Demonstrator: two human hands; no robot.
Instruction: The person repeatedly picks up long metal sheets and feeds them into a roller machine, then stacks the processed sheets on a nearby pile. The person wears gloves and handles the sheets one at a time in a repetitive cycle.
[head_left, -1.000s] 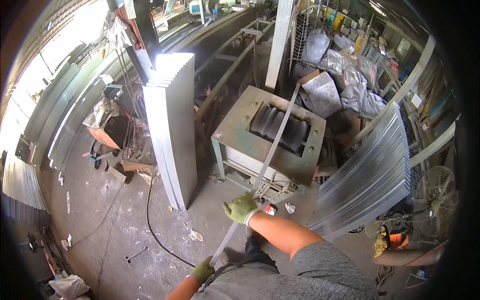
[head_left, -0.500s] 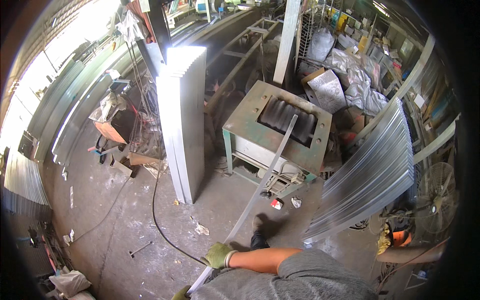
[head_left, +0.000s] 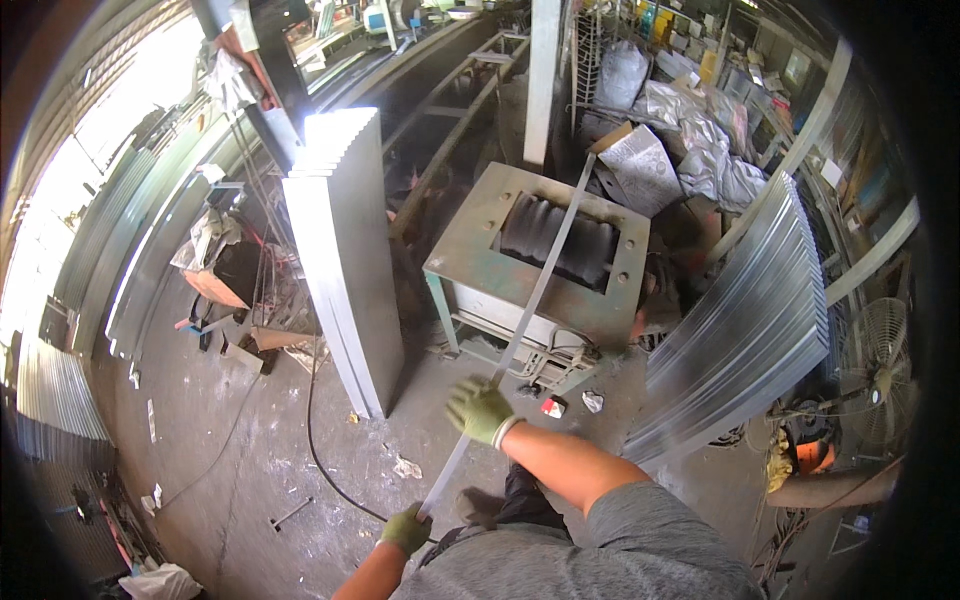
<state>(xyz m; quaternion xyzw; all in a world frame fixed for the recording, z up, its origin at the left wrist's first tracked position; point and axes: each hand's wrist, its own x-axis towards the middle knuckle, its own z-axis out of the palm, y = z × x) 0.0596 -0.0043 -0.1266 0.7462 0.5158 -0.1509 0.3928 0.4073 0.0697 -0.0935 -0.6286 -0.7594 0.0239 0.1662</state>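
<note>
A long, narrow flat metal bar (head_left: pixel 540 290) slants away from me, its near end low by my body. My left hand (head_left: pixel 407 528), in a green work glove, is closed round that near end. Further up the bar, my gloved right hand (head_left: pixel 480 410) lies over it with fingers spread. The bar's far part passes above a worn green-grey machine (head_left: pixel 470 235), crossing a rectangular opening in its top where dark ridged rollers (head_left: pixel 555 240) show. Its far tip reaches past the machine's back edge, near a pale carton.
A tall stack of shiny metal profiles (head_left: pixel 345 270) stands left of the machine. More bars (head_left: pixel 745 330) lean on the right beside a fan (head_left: pixel 880 370). A black cable (head_left: pixel 312 420) runs across the floor. Scraps and a metal rod (head_left: pixel 292 514) lie on the left.
The bar has moved forward, its far end passing from over the rollers to beyond the machine's back edge. Both hands moved forward; the right hand's fingers have spread from their grip.
</note>
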